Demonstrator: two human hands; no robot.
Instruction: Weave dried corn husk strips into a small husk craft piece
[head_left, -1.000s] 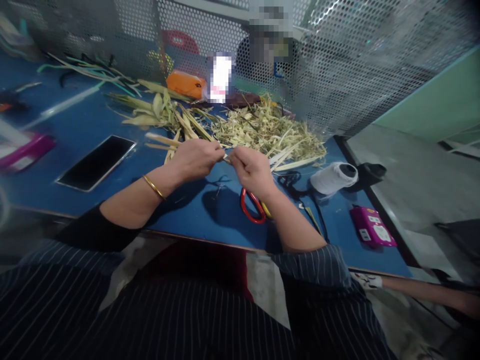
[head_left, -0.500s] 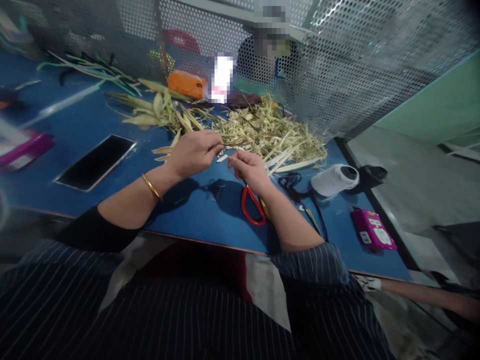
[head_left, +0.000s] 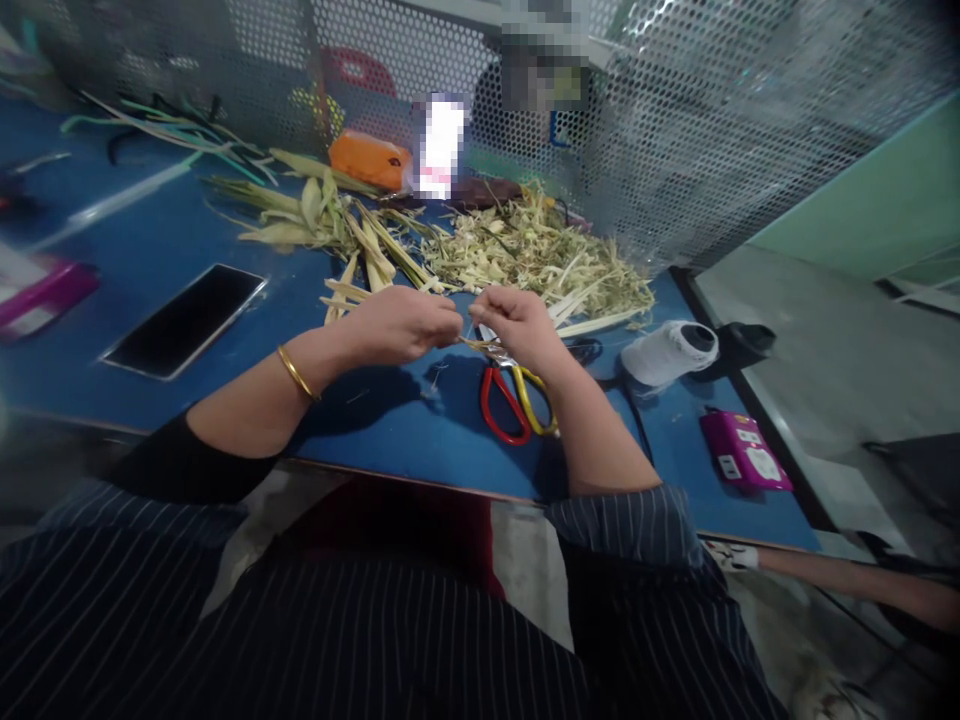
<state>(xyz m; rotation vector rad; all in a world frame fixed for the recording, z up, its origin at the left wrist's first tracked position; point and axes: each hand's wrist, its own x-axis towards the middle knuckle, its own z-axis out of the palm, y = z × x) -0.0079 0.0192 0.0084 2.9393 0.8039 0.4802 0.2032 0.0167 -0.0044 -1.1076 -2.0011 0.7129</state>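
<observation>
My left hand [head_left: 409, 325], a gold bangle on its wrist, is closed in a pinch. A small tan strip of dried husk [head_left: 474, 344] pokes out from its fingertips. Just to the right, my right hand [head_left: 519, 322] is also closed, thumb against forefinger, on a fine white thread [head_left: 471, 326]. The thread is thin and partly hidden; it seems to run back toward the white thread cone [head_left: 667, 354]. Beneath the right hand lie scissors [head_left: 504, 405] with one red and one yellow handle, their blades partly covered.
Shredded dry husk [head_left: 525, 245] is heaped behind my hands, with longer husk leaves [head_left: 315, 215] to its left. A phone [head_left: 187, 318] lies at left. At right are a black cone [head_left: 739, 347] and a purple packet [head_left: 746, 450]. A perforated metal screen [head_left: 675, 130] borders the back.
Both hands have moved slightly to the right and closer together. My right hand has shifted off the scissors' handles, so the yellow one now shows. The tan husk strip now shows between the hands.
</observation>
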